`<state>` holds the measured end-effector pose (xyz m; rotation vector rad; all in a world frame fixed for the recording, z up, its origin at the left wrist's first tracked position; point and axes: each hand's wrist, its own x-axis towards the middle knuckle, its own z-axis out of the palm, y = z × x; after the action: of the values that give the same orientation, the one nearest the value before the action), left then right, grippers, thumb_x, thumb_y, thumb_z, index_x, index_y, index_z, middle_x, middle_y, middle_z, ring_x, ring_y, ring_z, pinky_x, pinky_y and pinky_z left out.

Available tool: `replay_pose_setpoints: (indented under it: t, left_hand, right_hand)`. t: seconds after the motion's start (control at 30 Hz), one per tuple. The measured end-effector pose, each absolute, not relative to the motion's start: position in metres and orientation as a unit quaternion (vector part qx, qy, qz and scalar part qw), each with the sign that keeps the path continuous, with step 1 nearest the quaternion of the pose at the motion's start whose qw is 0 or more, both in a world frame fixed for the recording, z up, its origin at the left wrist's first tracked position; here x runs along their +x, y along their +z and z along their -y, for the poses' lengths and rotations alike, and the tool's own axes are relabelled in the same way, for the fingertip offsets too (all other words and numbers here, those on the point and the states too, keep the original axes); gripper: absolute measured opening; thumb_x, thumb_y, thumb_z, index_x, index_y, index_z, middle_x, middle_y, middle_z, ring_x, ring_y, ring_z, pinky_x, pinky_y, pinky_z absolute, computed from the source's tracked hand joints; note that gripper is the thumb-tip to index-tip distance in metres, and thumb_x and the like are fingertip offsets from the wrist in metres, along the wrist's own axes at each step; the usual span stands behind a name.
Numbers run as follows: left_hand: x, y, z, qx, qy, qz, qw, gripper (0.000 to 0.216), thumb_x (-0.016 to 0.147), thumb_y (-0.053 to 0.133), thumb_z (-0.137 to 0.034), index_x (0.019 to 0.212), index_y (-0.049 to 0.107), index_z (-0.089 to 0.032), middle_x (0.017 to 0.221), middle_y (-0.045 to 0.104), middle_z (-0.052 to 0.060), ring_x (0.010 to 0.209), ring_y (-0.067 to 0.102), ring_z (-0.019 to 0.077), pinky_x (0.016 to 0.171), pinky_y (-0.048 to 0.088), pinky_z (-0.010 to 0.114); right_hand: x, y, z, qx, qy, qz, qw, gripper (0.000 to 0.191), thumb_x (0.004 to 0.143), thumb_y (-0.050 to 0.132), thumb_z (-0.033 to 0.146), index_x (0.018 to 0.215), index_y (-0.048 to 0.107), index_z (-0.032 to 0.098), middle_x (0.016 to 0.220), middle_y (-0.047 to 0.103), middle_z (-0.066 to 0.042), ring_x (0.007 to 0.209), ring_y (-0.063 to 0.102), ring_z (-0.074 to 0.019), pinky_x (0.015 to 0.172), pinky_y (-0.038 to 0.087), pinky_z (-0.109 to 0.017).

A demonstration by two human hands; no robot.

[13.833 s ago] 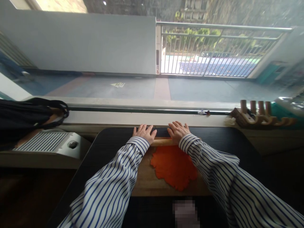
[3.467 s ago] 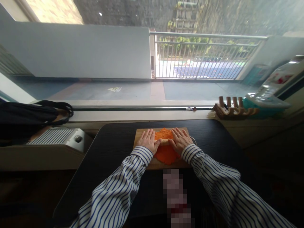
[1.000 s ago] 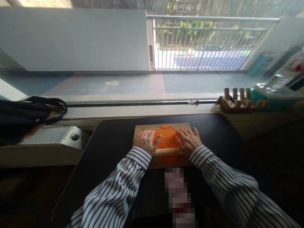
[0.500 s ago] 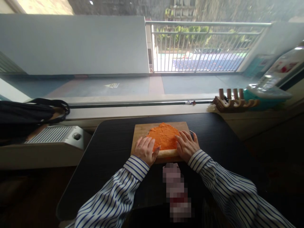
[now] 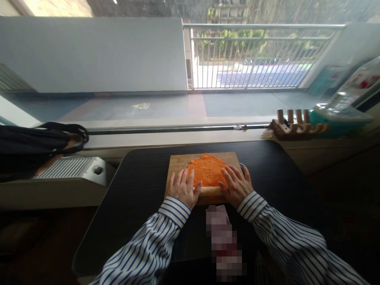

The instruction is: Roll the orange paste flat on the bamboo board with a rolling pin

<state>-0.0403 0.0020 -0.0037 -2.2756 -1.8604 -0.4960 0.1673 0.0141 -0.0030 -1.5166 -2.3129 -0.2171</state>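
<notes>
A sheet of orange dough (image 5: pixel 206 171) lies rolled flat on a wooden cutting board (image 5: pixel 179 159). Across the dough's near side runs a pale wooden rolling pin (image 5: pixel 211 191), its ends covered by my hands. My left hand (image 5: pixel 183 189) rests over the pin's left end, fingers stretched forward and apart, tips at the dough's left edge. Over the right end lies my right hand (image 5: pixel 236 186), open too, its fingers reaching onto the dough's right edge. Both thumbs point inward along the pin. Some dough shows on the near side of the pin.
The board sits on a black table (image 5: pixel 142 178) against a windowsill (image 5: pixel 166 139). A wooden rack with upright pegs (image 5: pixel 297 127) and a teal container (image 5: pixel 338 124) stand on the sill at right. A white radiator (image 5: pixel 77 172) and a dark bag (image 5: pixel 32 138) are at left.
The fingers of both hands have stretched and spread a little more over the pin and dough. The view has shifted slightly; the pin stays near the board's front.
</notes>
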Motion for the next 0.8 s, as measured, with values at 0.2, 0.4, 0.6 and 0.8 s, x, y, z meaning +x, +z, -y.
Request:
replay_pose_setpoints:
  t: [0.2, 0.4, 0.6, 0.8]
  left_hand:
    - [-0.038, -0.002, -0.019, -0.744, -0.167, 0.645, 0.052, 0.056, 0.087, 0.027, -0.048, 0.123, 0.05, -0.011, 0.123, 0.054, 0.019, 0.116, 0.046, 0.0323, 0.096, 0.032, 0.053]
    - [-0.038, 0.002, -0.047, -0.734, -0.161, 0.659, 0.036, 0.056, 0.087, 0.026, -0.049, 0.123, 0.049, -0.012, 0.125, 0.053, 0.017, 0.118, 0.044, 0.0298, 0.099, 0.03, 0.05]
    - [-0.037, 0.011, -0.069, -0.733, -0.106, 0.671, -0.012, 0.057, 0.087, 0.026, -0.048, 0.125, 0.047, -0.011, 0.127, 0.051, 0.015, 0.12, 0.042, 0.028, 0.101, 0.029, 0.049]
    - [-0.037, 0.008, -0.039, -0.752, -0.108, 0.649, 0.018, 0.06, 0.087, 0.026, -0.051, 0.132, 0.039, -0.015, 0.141, 0.032, 0.015, 0.131, 0.025, 0.028, 0.105, 0.019, 0.049]
  right_hand:
    - [0.165, 0.007, -0.035, -0.525, -0.053, 0.836, 0.148, 0.046, 0.089, 0.032, 0.04, 0.125, 0.047, 0.016, 0.128, 0.051, -0.012, 0.119, 0.038, -0.0265, 0.104, 0.004, -0.055]
    - [0.159, 0.01, -0.062, -0.56, -0.027, 0.815, 0.149, 0.04, 0.091, 0.027, 0.031, 0.122, 0.048, 0.019, 0.123, 0.055, -0.009, 0.117, 0.04, -0.0241, 0.103, 0.005, -0.057]
    - [0.155, 0.016, -0.084, -0.588, 0.007, 0.799, 0.125, 0.038, 0.091, 0.026, 0.03, 0.12, 0.049, 0.021, 0.123, 0.055, -0.008, 0.117, 0.04, -0.0246, 0.1, 0.012, -0.061]
    - [0.158, 0.015, -0.052, -0.578, -0.001, 0.812, 0.076, 0.042, 0.09, 0.027, 0.033, 0.127, 0.044, 0.02, 0.133, 0.045, -0.009, 0.124, 0.032, -0.025, 0.102, 0.015, -0.057]
